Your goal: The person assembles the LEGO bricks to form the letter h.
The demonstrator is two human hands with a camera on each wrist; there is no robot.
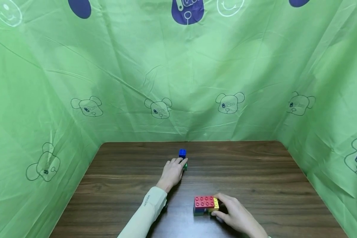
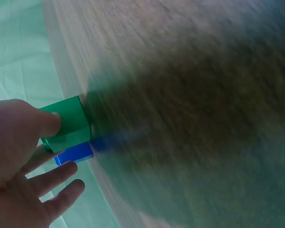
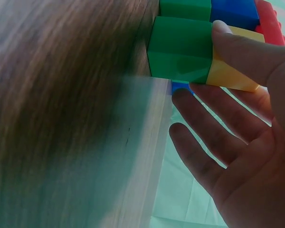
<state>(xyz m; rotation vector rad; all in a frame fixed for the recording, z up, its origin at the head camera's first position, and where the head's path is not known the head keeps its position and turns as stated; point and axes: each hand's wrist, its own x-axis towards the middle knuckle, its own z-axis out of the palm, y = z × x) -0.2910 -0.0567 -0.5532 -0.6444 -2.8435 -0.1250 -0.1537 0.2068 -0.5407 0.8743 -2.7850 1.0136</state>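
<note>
In the head view my left hand reaches to the far middle of the table, at a small green block. The left wrist view shows its thumb against the green block, pinching it, with the other fingers partly hidden. Just beyond stands a blue block. Closer in, my right hand grips the right end of a built block stack, at a yellow block. A red studded block tops the stack. Blue and green blocks sit below it.
The dark wood tabletop carries both groups of blocks. Green cloth with printed bear outlines hangs behind the table's far edge and along both sides.
</note>
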